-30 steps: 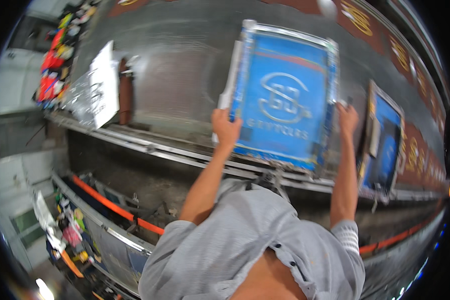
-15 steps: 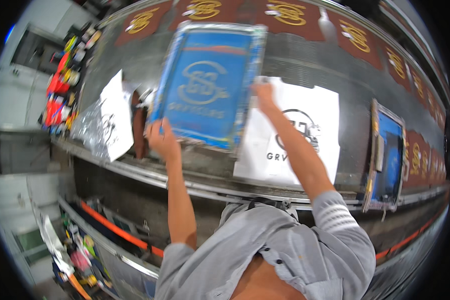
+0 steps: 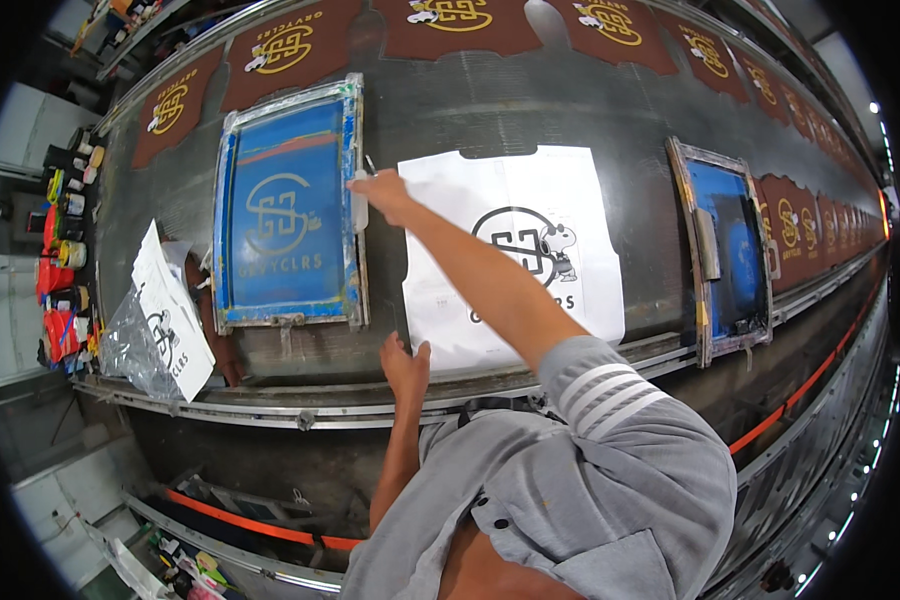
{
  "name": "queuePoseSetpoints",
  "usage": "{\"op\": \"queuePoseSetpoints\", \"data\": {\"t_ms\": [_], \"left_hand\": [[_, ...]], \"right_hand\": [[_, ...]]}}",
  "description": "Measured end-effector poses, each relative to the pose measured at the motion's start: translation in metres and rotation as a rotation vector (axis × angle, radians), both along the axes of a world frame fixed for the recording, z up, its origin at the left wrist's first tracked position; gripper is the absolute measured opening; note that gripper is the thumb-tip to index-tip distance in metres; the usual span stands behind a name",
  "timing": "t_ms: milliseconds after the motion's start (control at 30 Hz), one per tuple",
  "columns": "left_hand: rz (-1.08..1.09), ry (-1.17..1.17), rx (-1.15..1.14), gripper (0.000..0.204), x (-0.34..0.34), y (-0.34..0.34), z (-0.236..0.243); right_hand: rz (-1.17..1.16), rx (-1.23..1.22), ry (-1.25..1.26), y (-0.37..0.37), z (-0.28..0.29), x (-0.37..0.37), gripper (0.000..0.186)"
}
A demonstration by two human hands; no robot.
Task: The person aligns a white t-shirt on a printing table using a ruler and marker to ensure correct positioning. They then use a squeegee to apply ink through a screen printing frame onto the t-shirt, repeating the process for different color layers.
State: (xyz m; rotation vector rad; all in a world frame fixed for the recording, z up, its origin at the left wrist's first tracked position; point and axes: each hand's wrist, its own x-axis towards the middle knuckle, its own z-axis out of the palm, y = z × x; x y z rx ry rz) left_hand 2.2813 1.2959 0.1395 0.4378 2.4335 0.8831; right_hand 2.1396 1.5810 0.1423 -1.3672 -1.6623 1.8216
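Note:
A silk-screen frame (image 3: 289,205) with blue mesh and a round emblem lies on the dark table, left of centre. My right hand (image 3: 380,193) is closed at its right rail, by a pale handle-like piece (image 3: 360,208). A thin stick-like thing (image 3: 370,163) shows just above those fingers. My right forearm crosses a large white paper sheet (image 3: 590,215) cut like a shirt panel, printed with a black emblem and a cartoon dog, and hides part of the print. Beside the sheet's lower left corner is my left hand (image 3: 407,368), thumb and fingers apart, holding nothing visible.
A second blue screen frame (image 3: 705,260) lies to the right. Brown fabric panels (image 3: 460,28) with gold emblems line the table's far side and right end. Printed sheets and clear plastic (image 3: 135,335) lie at the left. A metal rail (image 3: 270,413) edges the table's near side.
The screen frame, earlier held by both hands, has moved left of the white sheet and lies down. My left hand has let go and come to the sheet's lower left corner. The view has shifted.

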Motion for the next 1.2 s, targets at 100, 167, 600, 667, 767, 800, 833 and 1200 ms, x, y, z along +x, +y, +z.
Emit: {"op": "queuePoseSetpoints", "data": {"t_ms": [100, 167, 600, 667, 767, 800, 833, 1200], "left_hand": [[-0.026, -0.037, -0.029, 0.067, -0.003, 0.003, -0.015], [-0.006, -0.012, -0.126, 0.074, 0.002, 0.018, -0.003], [0.046, -0.073, 0.089, 0.035, -0.02, 0.035, -0.021], [0.113, -0.251, 0.171, 0.029, -0.026, 0.034, -0.032], [0.164, -0.403, 0.271, 0.02, -0.029, 0.04, -0.019], [0.176, -0.423, 0.29, 0.018, -0.03, 0.042, -0.014], [0.171, -0.428, 0.311, 0.018, -0.03, 0.043, -0.009], [0.095, -0.427, 0.425, 0.026, -0.009, 0.064, 0.091]], "right_hand": [[0.311, 0.077, 0.657, 0.028, -0.011, 0.063, 0.033], [0.267, 0.102, 0.256, 0.077, -0.028, 0.146, 0.037], [-0.492, 0.167, -0.443, -0.013, -0.025, 0.569, 0.024], [-0.451, 0.169, -0.474, -0.028, -0.007, 0.55, 0.031], [-0.439, 0.037, -0.411, -0.037, -0.007, 0.532, 0.038], [-0.426, 0.064, -0.495, -0.04, -0.002, 0.524, 0.041], [-0.41, 0.091, -0.579, -0.041, 0.004, 0.517, 0.044], [-0.357, 0.214, -0.838, -0.042, 0.025, 0.514, 0.051]]}}
